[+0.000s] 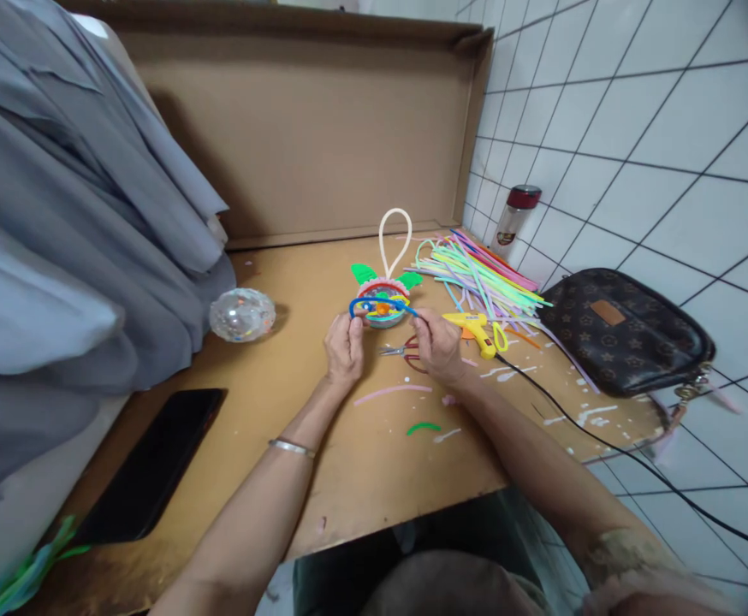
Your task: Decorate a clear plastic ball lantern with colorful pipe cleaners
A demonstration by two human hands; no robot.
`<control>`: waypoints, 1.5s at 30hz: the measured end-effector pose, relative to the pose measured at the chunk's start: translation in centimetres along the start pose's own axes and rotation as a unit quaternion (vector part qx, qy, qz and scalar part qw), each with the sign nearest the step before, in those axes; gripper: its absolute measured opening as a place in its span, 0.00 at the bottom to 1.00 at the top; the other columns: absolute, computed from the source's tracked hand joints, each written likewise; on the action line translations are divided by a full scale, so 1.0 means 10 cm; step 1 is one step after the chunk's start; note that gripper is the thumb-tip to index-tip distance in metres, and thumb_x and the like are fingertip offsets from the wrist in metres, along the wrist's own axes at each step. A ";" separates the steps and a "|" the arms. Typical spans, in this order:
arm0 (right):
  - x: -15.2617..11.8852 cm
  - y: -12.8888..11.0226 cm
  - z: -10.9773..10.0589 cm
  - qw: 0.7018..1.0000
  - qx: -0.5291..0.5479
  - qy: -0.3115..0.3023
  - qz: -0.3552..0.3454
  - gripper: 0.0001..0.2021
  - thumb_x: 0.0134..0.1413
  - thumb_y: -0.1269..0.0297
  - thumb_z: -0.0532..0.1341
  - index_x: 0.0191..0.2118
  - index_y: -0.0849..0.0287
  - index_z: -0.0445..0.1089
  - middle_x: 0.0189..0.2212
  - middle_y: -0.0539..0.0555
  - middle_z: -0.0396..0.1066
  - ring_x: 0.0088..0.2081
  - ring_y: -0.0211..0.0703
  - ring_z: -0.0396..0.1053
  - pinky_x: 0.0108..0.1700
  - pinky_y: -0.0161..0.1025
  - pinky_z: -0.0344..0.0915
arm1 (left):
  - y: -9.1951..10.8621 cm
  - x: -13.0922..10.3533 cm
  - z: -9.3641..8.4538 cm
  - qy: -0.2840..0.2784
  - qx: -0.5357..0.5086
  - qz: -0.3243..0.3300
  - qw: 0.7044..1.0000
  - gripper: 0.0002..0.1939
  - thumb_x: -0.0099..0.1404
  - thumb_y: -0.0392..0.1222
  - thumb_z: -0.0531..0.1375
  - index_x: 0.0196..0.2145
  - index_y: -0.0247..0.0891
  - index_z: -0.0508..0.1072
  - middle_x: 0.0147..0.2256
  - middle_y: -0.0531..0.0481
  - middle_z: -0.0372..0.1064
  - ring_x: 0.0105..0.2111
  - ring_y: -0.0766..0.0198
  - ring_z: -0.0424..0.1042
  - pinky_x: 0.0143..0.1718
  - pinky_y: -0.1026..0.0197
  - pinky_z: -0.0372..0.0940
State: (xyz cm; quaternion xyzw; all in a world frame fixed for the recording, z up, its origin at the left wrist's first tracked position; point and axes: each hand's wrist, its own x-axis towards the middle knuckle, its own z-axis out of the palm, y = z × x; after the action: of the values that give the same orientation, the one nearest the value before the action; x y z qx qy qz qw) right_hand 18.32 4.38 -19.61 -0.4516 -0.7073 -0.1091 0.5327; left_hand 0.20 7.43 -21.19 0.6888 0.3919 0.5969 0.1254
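Observation:
A blue pipe cleaner (383, 300), bent in an arch, spans between my two hands. My left hand (344, 344) pinches its left end, and my right hand (436, 344) pinches the other. Just behind it stands a small round craft piece (385, 320) with a pink rim, colourful bits inside, green leaves (365, 274) on both sides and a cream loop (395, 242) rising above. The arch partly hides its front. Red-handled scissors (394, 350) lie on the table, partly covered by my right hand. Beside that hand rests a yellow glue gun (477, 330) with a black cord.
A pile of coloured pipe cleaners (483, 278) lies at the back right, near a bottle (515, 221) and a brown handbag (627, 332). A clear faceted ball (243, 315) and a black phone (154, 462) are at left. Cardboard (310, 128) stands behind; grey cloth (85, 214) hangs left.

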 end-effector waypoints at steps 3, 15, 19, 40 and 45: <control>0.01 0.03 0.01 0.999 0.001 -0.008 0.032 0.16 0.68 0.58 0.46 0.44 0.56 0.70 0.31 0.56 0.75 0.31 0.44 0.73 0.36 0.41 0.69 | -0.01 -0.01 0.01 -0.006 -0.002 -0.024 1.000 0.22 0.73 0.53 0.44 0.44 0.37 0.71 0.27 0.51 0.68 0.28 0.65 0.69 0.35 0.62 0.65; 0.04 0.09 -0.03 0.998 -0.052 -0.032 0.018 0.17 0.67 0.61 0.46 0.42 0.57 0.71 0.32 0.60 0.71 0.37 0.50 0.69 0.42 0.46 0.64 | 0.05 -0.03 0.03 -0.011 -0.019 0.031 0.999 0.22 0.69 0.53 0.50 0.54 0.38 0.64 0.36 0.46 0.70 0.36 0.61 0.72 0.41 0.58 0.67; 0.05 0.07 -0.04 0.995 -0.092 -0.037 -0.008 0.17 0.68 0.62 0.46 0.40 0.57 0.72 0.30 0.58 0.70 0.36 0.49 0.68 0.41 0.46 0.62 | 0.14 -0.06 0.01 -0.064 0.017 0.084 0.994 0.20 0.69 0.53 0.52 0.50 0.38 0.69 0.41 0.43 0.73 0.39 0.60 0.73 0.43 0.58 0.67; 0.09 0.18 -0.20 0.986 -0.155 0.060 0.021 0.12 0.64 0.60 0.54 0.32 0.55 0.71 0.31 0.57 0.66 0.37 0.49 0.62 0.43 0.48 0.57 | 0.09 -0.03 0.07 0.005 0.067 0.113 0.991 0.17 0.71 0.46 0.50 0.35 0.36 0.76 0.30 0.45 0.75 0.29 0.65 0.73 0.33 0.63 0.65; 0.07 0.24 -0.20 0.988 -0.137 0.056 0.042 0.13 0.65 0.60 0.53 0.33 0.56 0.71 0.32 0.58 0.65 0.37 0.50 0.61 0.43 0.48 0.58 | 0.02 0.00 0.02 -0.015 0.095 0.134 0.986 0.14 0.71 0.44 0.52 0.38 0.37 0.75 0.30 0.45 0.75 0.30 0.64 0.72 0.34 0.62 0.64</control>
State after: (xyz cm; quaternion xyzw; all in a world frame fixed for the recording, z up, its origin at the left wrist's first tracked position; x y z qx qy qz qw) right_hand 21.38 4.86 -18.96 -0.5430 -0.6348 -0.2074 0.5091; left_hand 0.48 7.36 -21.05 0.7528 0.3492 0.5577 -0.0163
